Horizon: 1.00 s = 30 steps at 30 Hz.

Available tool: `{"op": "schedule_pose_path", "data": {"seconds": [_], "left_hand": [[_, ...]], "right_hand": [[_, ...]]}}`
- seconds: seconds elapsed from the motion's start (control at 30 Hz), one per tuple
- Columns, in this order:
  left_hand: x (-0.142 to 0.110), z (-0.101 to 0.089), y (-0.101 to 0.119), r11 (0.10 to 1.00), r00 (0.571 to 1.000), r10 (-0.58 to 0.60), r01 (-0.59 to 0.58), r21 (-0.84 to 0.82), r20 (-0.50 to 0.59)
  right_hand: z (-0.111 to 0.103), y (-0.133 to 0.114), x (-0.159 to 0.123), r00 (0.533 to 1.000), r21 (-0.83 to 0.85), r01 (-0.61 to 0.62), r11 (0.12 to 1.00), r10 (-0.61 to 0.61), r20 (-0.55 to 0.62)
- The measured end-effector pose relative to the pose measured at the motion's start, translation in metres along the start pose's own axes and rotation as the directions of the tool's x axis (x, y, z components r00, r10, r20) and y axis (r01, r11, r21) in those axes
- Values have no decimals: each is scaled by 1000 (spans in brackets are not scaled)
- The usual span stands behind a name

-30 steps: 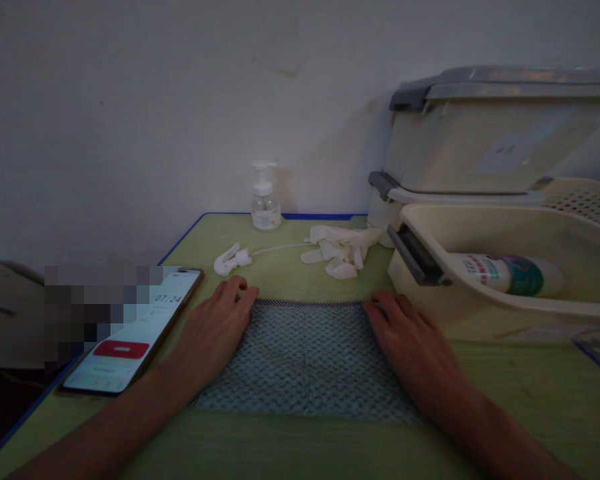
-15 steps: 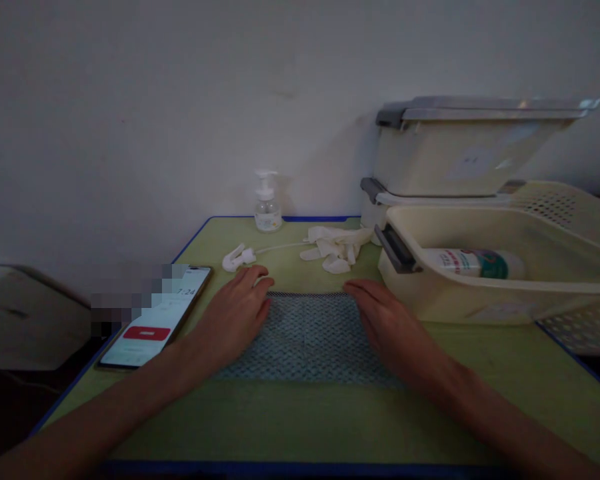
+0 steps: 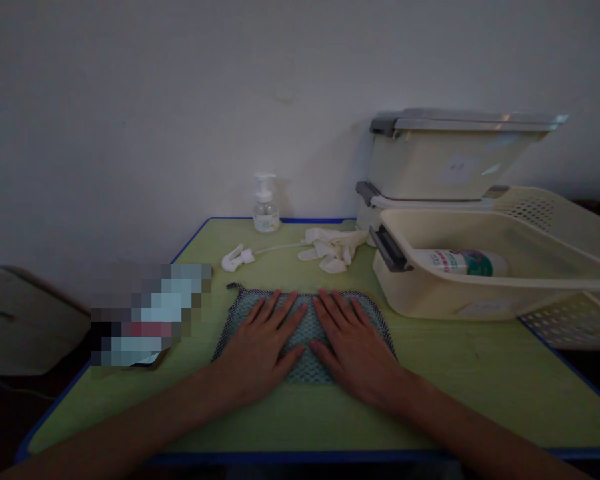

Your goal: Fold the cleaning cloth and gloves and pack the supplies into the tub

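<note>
A blue-grey textured cloth [image 3: 307, 368] lies folded on the green table, with a dark checked border and a small hanging loop at its far left corner. My left hand [image 3: 264, 340] rests flat on its left half, fingers spread and pointing away from me. On the right half lies my right hand [image 3: 353, 347], also flat with fingers apart. Both thumbs point toward the cloth's middle, where a strip shows between them. Neither hand grips anything.
A partly blurred-out phone [image 3: 153, 360] lies at the left edge. Behind the cloth are a white pump head [image 3: 237, 257] with a tube, white gloves [image 3: 335, 248] and a pump bottle [image 3: 266, 215]. A cream basket [image 3: 430, 300] holding a spray bottle [image 3: 455, 262] and stacked lidded boxes [image 3: 445, 160] stand right.
Both hands have moved inward from the cloth's far corners and now lie flat on it with fingers spread. The cloth's side borders and loop have come into sight. The view has shifted slightly.
</note>
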<state>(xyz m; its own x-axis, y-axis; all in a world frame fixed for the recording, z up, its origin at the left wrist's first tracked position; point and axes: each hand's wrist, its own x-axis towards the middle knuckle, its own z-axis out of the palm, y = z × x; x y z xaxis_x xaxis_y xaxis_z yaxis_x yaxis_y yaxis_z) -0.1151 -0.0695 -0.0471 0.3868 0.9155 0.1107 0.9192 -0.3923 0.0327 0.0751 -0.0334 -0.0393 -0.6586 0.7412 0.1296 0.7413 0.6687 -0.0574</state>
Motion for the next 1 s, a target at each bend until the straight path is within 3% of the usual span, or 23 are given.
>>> {"op": "schedule_pose_path", "data": {"seconds": [0.27,0.5,0.73,1.0], "left_hand": [[-15,3,-12,996,995,-90,91,16,-43],[-14,2,-17,993,993,-117,118,5,-34],[4,-4,-30,988,988,-154,154,2,5],[4,0,-32,990,990,-137,138,25,-35]], "right_hand": [[-3,6,-9,994,-48,-78,996,81,76],[-2,6,-7,993,-34,-77,996,79,84],[-2,14,13,997,-16,-66,998,67,35],[0,16,14,999,-7,-52,999,52,-11]]}}
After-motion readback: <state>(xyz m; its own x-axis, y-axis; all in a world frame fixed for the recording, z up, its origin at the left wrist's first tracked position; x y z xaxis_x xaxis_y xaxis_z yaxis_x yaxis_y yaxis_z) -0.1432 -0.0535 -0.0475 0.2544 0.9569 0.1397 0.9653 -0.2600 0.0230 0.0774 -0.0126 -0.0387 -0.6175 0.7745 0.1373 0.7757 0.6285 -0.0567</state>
